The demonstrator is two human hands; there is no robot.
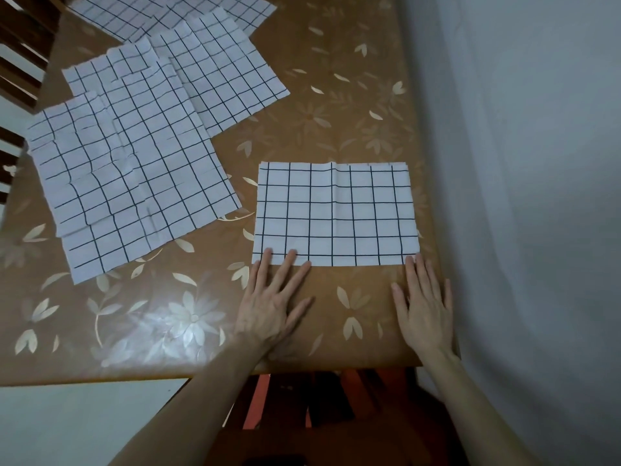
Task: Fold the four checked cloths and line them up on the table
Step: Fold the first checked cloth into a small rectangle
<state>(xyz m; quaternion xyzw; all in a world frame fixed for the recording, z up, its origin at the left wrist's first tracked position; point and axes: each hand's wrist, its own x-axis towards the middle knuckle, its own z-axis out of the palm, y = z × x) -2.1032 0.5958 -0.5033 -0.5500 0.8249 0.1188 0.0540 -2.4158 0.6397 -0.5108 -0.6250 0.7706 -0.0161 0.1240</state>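
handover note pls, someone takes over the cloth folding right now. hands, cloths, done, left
Left hand and right hand: both open, flat on the table, fingertips at the near edge of the folded cloth.
Folded cloth lies neat by the table's right edge.
Unfolded cloths overlap in a loose pile at left and far left.
Done: one cloth folded, possibly only once.
Left: fold the others, line all up.

**Both hands flat, fingers spread**

Bare left hand (274, 299) palm-down, fingers straight and fanned, three fingertips (291, 254) reaching forward. Bare right hand (424, 306) likewise flat, fingers extended and slightly apart. Both bare forearms stretched forward from below, left angled in from lower left, right from lower right.
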